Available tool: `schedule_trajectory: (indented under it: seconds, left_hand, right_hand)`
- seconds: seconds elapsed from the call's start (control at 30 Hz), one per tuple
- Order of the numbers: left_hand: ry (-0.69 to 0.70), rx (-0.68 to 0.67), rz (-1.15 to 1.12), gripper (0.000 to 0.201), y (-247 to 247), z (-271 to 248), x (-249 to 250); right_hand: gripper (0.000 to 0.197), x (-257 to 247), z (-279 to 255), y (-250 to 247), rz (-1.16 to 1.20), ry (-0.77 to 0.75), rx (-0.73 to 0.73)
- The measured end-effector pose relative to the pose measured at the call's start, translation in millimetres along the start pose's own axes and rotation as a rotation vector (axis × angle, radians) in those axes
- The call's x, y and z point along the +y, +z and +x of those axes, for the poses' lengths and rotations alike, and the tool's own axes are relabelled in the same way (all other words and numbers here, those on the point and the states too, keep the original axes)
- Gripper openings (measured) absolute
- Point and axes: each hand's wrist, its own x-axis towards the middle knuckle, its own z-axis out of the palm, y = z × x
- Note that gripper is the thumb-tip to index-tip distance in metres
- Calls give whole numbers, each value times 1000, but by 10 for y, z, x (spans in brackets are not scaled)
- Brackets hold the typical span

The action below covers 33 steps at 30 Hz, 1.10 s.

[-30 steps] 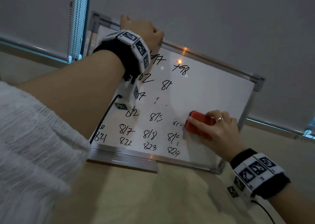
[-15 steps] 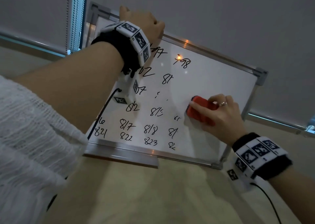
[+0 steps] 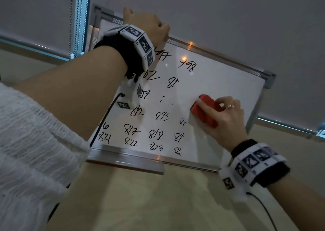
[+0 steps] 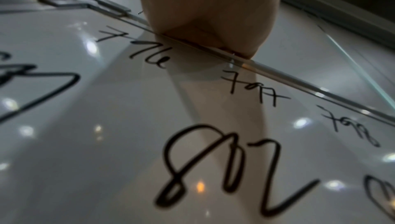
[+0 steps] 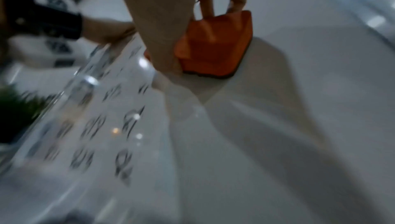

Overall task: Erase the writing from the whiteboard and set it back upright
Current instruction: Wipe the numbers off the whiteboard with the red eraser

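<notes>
The whiteboard stands on its lower edge on a beige table, leaning back toward a grey blind. The left hand reaches up with the arm extended and curls over the top frame near the left corner, gripping it. The right hand comes in from the lower right, thumb and fingers clamped on a red eraser pressed flat against the board's right-centre. Right of the eraser the surface is blank; black handwritten numbers such as 817 and 822 fill the left part.
</notes>
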Motion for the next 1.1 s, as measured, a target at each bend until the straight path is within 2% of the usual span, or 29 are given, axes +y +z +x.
schedule_trajectory:
  seconds: [0.03, 0.07, 0.13, 0.2, 0.3, 0.43, 0.47, 0.53, 0.6, 0.63, 0.67, 0.73, 0.8, 0.9, 0.97, 1.0, 1.03, 1.1]
  left_hand:
    - [2, 4, -1, 51, -4, 1, -10]
    - [2, 11, 1, 49, -5, 6, -19]
    - [0, 16, 5, 47, 2, -2, -22]
    - [5, 21, 6, 47, 0, -11, -13]
    - [5, 21, 8, 47, 2, -15, -25]
    - [6, 6, 11, 51, 22, 15, -36]
    - [7, 14, 13, 51, 26, 17, -42]
    - [8, 36, 7, 47, 23, 16, -47]
    - [11, 40, -1, 45, 6, 0, -42]
    - [9, 37, -2, 45, -5, -9, -41]
    - [6, 34, 0, 46, -14, -12, -39]
    - [-2, 30, 3, 50, -17, -14, -32]
    - [-4, 31, -4, 53, -7, -15, -28]
    - [7, 34, -4, 54, 6, -10, -26]
    - [14, 37, 2, 52, 1, -11, -29]
    - [15, 41, 5, 50, -6, -13, -32]
    - [15, 45, 8, 48, -20, -18, -35]
    - [18, 41, 15, 47, -35, -29, -43]
  right_hand:
    - [46, -76, -90, 48, 25, -12, 10]
    - [45, -158, -233, 118, 32, -97, -1]
    - [39, -285, -571, 210, -9, -402, -98]
    - [32, -288, -701, 207, -10, -531, -161]
    - [40, -159, -452, 140, -46, -489, -146]
    - [54, 76, -41, -5, 13, -80, -40]
    - [58, 67, -46, 9, 23, -23, -12]
    - [53, -39, -197, 100, 35, -94, 21]
    - [35, -155, -508, 221, 7, -366, -32]
    - [33, -178, -640, 241, -20, -492, -83]
    - [36, -173, -712, 242, -43, -580, -134]
    - [44, -103, -648, 221, -73, -651, -171]
    - [51, -50, -402, 172, -76, -570, -124]
    - [45, 10, 62, 13, 34, -151, 14]
    - [48, -25, 133, 21, 71, 25, 60]
    - [46, -86, 65, 70, 97, 29, 68]
    - [39, -174, -59, 135, 122, -34, 61]
    - [27, -323, -423, 260, 66, -342, -18]
